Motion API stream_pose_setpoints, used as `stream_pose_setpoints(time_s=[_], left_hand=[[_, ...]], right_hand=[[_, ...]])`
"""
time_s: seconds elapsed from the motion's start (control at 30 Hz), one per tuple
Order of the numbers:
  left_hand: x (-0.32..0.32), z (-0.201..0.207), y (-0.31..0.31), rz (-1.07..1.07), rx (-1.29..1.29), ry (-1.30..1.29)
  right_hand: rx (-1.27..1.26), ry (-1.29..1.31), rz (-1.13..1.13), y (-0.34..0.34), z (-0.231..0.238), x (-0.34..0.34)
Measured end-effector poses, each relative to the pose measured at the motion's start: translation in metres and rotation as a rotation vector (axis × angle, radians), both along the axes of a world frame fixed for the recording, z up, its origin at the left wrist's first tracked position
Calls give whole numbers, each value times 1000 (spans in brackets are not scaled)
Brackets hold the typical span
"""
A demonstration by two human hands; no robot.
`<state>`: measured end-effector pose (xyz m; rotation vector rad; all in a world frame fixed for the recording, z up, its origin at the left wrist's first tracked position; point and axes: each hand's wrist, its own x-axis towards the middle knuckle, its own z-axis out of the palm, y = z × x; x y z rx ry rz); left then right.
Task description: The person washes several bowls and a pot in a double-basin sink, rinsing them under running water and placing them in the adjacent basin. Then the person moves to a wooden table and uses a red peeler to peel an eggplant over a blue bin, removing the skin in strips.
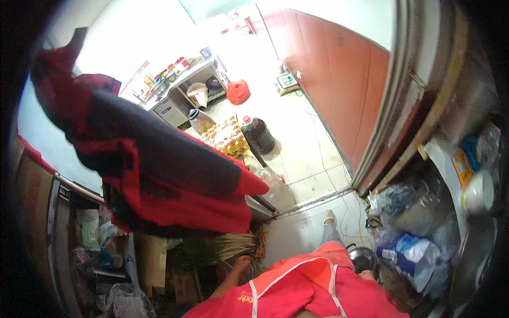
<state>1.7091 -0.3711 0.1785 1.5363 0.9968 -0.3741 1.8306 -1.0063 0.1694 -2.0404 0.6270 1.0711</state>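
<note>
Low in the picture, my left hand hangs beside a bundle of long green onions. Its fingers are too small and dim to tell whether they are curled round anything. My right hand barely shows past my red apron. Close to it is a round shiny metal vessel; whether the hand touches it I cannot tell. One of my feet, in a light shoe, is forward near the door sill. A red and black garment hangs large across the left side.
Past the doorway stand stacked egg trays, a dark jug with a red cap, a red plastic bag and a scale. Thin cables cross the floor. Bagged goods crowd the right; a counter stands behind.
</note>
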Motion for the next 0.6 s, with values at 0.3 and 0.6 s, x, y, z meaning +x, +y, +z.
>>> stream_pose_setpoints(time_s=[0.3,0.6], left_hand=[[144,17,-12,110,14,218],[332,-22,-6,271,-13,126]], right_hand=[[-285,-414,982,84,-91,412],[291,-644,324,269,-20,747]])
